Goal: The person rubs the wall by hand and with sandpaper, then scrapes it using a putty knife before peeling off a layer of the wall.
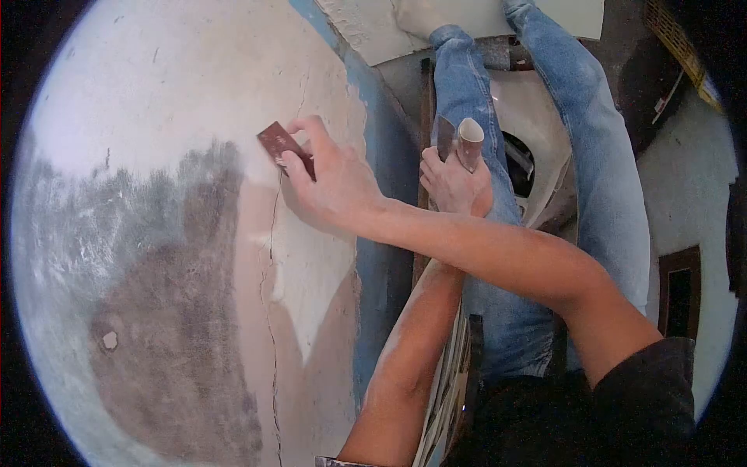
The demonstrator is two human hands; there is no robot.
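Note:
My right hand (331, 175) pinches a flat, reddish-brown rectangular piece of sandpaper (282, 144), dusted with white, over a pale, filler-coated panel (311, 272). Its thumb and fingers grip the near end; whether the paper touches the surface is hard to tell. My right forearm crosses over the left one. To the right, beside the panel edge, my left hand (459, 180) is closed around a rolled sheet of sandpaper (470, 140) with a cream inside. A thin grey blade-like piece (443, 136) also sticks up from that hand.
A long crack (272, 335) runs down the panel, and a blue painted edge (381, 233) borders it. Grey-brown sanded patches (179, 350) lie at left. My jeans-clad legs (615, 171) straddle a white part with a dark opening (517, 163). A yellow crate (685, 47) stands at upper right.

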